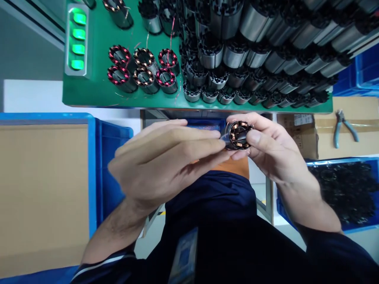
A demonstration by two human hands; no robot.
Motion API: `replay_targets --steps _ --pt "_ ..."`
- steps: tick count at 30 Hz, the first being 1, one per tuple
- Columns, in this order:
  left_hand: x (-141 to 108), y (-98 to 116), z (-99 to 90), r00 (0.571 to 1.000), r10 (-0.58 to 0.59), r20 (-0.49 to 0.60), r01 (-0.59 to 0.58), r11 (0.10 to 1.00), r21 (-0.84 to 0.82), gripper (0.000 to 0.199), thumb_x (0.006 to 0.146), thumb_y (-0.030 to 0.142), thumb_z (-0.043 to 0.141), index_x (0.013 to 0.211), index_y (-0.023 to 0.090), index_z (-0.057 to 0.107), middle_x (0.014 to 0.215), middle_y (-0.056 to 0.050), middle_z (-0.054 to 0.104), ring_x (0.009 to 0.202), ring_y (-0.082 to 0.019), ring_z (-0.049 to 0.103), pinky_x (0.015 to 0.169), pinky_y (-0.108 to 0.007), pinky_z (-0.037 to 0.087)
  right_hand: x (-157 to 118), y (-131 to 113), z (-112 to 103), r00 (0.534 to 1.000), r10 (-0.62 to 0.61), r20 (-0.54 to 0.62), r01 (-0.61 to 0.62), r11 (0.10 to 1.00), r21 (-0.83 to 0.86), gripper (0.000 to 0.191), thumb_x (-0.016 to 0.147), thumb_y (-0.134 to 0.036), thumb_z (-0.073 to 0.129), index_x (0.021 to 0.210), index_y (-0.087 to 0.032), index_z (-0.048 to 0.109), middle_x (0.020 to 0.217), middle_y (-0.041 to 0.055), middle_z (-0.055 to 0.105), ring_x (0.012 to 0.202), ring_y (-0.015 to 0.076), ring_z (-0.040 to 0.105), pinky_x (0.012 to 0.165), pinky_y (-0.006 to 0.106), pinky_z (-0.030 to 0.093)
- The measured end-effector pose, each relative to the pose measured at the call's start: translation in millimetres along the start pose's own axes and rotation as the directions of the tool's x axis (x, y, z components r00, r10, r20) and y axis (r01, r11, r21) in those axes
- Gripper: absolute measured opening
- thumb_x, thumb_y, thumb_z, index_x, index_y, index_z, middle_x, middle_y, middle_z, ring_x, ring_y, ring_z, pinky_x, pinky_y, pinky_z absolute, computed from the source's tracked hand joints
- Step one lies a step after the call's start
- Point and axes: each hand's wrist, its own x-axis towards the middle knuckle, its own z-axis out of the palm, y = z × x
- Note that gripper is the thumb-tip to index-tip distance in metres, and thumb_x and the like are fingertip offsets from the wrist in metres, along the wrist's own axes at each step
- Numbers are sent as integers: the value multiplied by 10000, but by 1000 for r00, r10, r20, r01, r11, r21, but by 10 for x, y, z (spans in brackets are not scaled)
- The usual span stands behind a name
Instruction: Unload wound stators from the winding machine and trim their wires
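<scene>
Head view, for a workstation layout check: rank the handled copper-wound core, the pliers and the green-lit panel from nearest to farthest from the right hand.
1. Copper-wound core: in the right hand, at its fingertips.
2. Pliers: to the right, on a cardboard box.
3. Green-lit panel: far left, at the end of the green board.

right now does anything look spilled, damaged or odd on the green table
Nothing looks clearly spilled or damaged. Loose thin wires stray from some wound cores on the green table, looking untidy, though they may just be untrimmed ends.
</scene>
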Motion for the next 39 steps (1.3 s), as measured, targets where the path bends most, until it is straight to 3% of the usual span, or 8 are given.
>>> replay_targets --steps 6,12,16,22,26,29,35,39 --pt "37 -34 72 993 109 39 -115 977 181 225 1225 401 749 1099 435 932 1031 78 910 1017 -214 898 984 -404 733 -59 -5 -22 995 -41 -88 38 999 -39 573 992 -626 988 1425 -283 838 1250 72 888 1061 268 923 864 358 805" --pt "-44 -481 281 975 50 216 -84 985 150 139 1155 242 799 1060 281 893 1037 28 914 913 -206 880 848 -348 683 -156 -5 -74 941 -222 -256 185 970 -161 483 1028 -567 966 1449 -383 818 1323 46 877 1326 331 877 1035 473 804" --pt "49 -336 277 995 -98 -8 97 994 -46 43 1106 303 910 1144 323 913 1168 39 924 1062 -223 887 1017 -399 729 -151 106 -46 921 -330 -206 296 938 -182 441 1012 -438 985 1428 -433 839 1309 8 889 1266 302 891 1164 465 770" --pt "219 30 314 988 -72 -137 26 951 -307 74 1116 422 919 1115 353 893 1305 18 894 1271 -269 855 1186 -522 726 -76 206 22 928 -315 -202 254 927 -277 510 1004 -543 986 1451 -395 790 1332 29 868 1307 303 859 1153 485 758" --pt "158 -199 469 978 -201 60 207 877 -433 250 1153 514 848 1092 272 865 1391 -73 879 1238 -292 872 1109 -485 758 -82 280 -43 942 -278 -190 223 938 -265 662 1002 -721 923 1521 -350 746 1271 83 855 1236 338 865 1038 530 775" --pt "118 -363 527 947 -307 96 311 797 -517 337 1097 573 908 1034 245 859 1268 -85 907 1119 -276 893 1031 -441 778 -142 310 -111 961 -232 -150 190 949 -251 778 992 -792 898 1605 -356 699 1221 87 851 1125 327 872 942 506 775" --pt "212 -200 315 960 -256 116 279 824 -494 275 1038 570 981 1123 309 960 1137 -48 909 1004 -261 887 905 -409 777 -247 249 -157 953 -288 -91 243 909 -338 664 934 -485 1053 1530 -353 791 1084 23 840 886 228 829 822 370 756" --pt "267 -147 232 977 -131 167 190 890 -414 85 1044 416 987 1091 346 977 1132 -31 917 1047 -268 882 954 -413 762 -265 273 -198 916 -402 -6 355 815 -457 679 931 -371 1051 1567 -338 813 1178 39 855 955 209 839 878 343 769"
